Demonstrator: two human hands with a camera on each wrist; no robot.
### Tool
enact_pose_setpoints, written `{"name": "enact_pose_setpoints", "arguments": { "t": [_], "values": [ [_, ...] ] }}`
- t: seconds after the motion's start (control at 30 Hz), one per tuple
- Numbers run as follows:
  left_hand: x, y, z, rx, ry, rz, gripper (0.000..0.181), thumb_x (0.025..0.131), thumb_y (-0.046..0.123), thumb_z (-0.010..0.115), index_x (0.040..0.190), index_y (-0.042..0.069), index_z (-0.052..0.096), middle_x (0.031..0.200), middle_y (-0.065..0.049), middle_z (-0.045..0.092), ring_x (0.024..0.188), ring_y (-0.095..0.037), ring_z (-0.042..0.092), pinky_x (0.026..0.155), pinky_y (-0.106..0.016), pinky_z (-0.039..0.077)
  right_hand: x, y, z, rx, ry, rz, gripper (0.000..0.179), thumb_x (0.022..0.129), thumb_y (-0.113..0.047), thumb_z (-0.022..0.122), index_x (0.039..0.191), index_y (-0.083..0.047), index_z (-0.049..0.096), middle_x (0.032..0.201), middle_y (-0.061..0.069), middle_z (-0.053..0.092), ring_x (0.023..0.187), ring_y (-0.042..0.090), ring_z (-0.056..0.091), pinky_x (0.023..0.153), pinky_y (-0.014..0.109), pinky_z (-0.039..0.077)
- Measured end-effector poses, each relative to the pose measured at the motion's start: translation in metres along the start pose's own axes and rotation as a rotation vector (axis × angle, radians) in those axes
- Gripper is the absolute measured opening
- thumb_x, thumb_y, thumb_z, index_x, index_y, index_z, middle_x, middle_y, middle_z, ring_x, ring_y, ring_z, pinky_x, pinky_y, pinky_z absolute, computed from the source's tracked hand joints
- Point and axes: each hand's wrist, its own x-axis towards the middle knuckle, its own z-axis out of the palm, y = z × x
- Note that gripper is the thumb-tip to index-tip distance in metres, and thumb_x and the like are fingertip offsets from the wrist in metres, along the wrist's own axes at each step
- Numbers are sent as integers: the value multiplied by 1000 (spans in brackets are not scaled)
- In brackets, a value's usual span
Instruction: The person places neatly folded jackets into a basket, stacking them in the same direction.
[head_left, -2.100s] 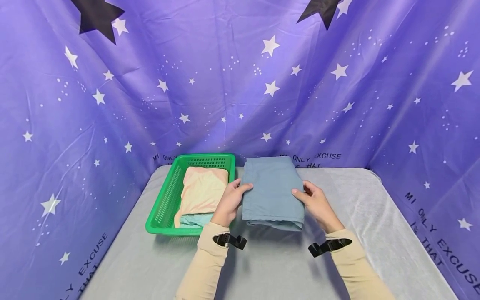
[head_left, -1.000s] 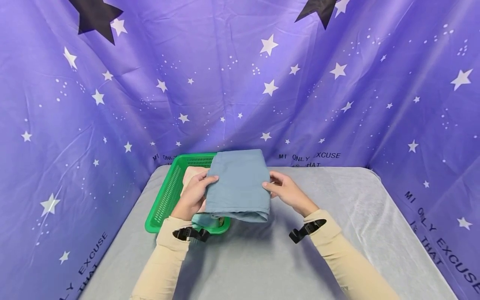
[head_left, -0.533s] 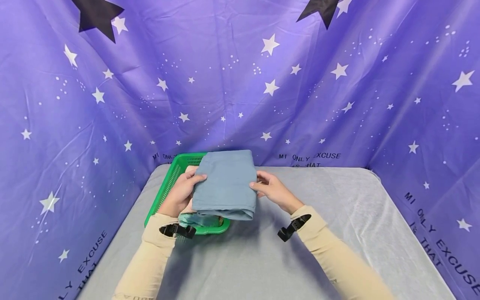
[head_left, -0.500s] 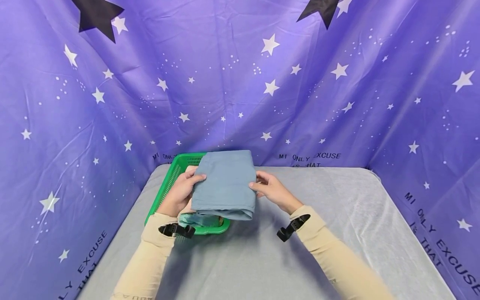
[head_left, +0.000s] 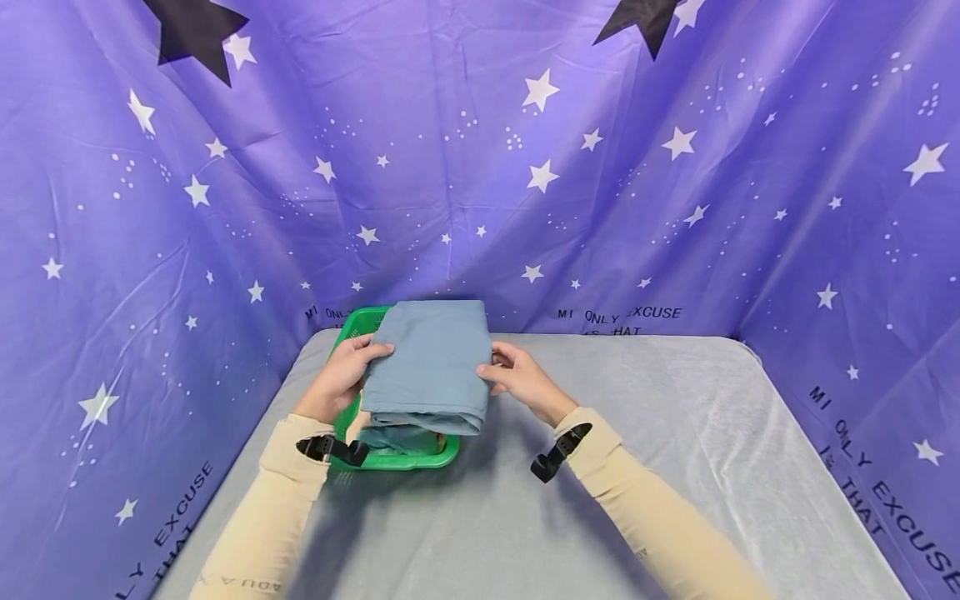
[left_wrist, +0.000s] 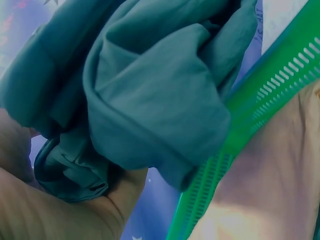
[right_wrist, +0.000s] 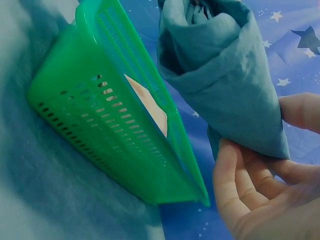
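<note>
A folded blue-grey garment (head_left: 427,358) is held up over the green plastic basket (head_left: 412,461), hiding most of its inside. My left hand (head_left: 337,379) grips the garment's left edge, thumb on top. At the opposite edge my right hand (head_left: 525,383) pinches it between thumb and fingers. The left wrist view shows the garment's (left_wrist: 155,95) loose folds hanging beside the basket wall. In the right wrist view the garment (right_wrist: 225,80) is above the basket rim, thumb and fingers on its edge. Beneath it lie a peach cloth (left_wrist: 265,175) and a teal cloth (head_left: 401,439) in the basket.
The basket stands at the back left of a table (head_left: 637,433) covered in grey cloth. A purple curtain (head_left: 480,150) with stars hangs close behind the table and along both sides. Each wrist wears a black strap with a small camera.
Both hands have carried the folded garment leftward, from beside the basket to over it. The peach cloth, plainly visible before, is now mostly covered from the head view. The basket has stayed in place.
</note>
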Motion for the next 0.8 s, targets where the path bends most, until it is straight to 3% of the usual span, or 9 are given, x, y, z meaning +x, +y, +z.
{"name": "enact_pose_setpoints", "arguments": {
  "t": [0.27, 0.43, 0.63, 0.73, 0.8],
  "values": [
    [6, -3, -16, 11, -4, -21, 54, 106, 22, 56, 154, 2, 39, 126, -6, 56, 102, -12, 64, 84, -29, 59, 11, 5, 19, 47, 10, 20, 45, 98, -9, 64, 141, -1, 53, 119, 14, 66, 96, 13, 65, 84, 34, 59],
    [10, -8, -25, 9, 0, -43, 59, 106, 21, 55, 156, 0, 33, 122, -2, 56, 98, -9, 64, 82, -27, 58, 17, 9, 28, 56, 15, 53, 54, 98, -9, 64, 149, -3, 47, 136, 21, 61, 111, 22, 65, 86, 35, 60],
    [15, -16, -33, 25, 2, -71, 77, 106, 23, 55, 164, 3, 9, 143, -16, 46, 96, -7, 64, 81, -25, 58, 22, 11, 33, 67, 17, 90, 67, 99, -12, 64, 159, -3, 33, 152, 23, 50, 133, 35, 56, 91, 39, 59],
    [16, -18, -35, 19, 1, -79, 77, 105, 23, 56, 164, 3, 10, 151, -19, 40, 100, -8, 62, 83, -25, 57, 25, 12, 34, 69, 11, 104, 70, 99, -13, 64, 160, -4, 31, 155, 23, 47, 135, 35, 56, 91, 38, 59],
    [17, -19, -37, 18, -4, -78, 76, 105, 23, 56, 164, 2, 12, 148, -16, 43, 100, -7, 62, 83, -24, 57, 27, 13, 34, 60, 4, 106, 71, 99, -14, 64, 160, -5, 30, 155, 23, 47, 132, 34, 58, 90, 37, 59]
  ]
}}
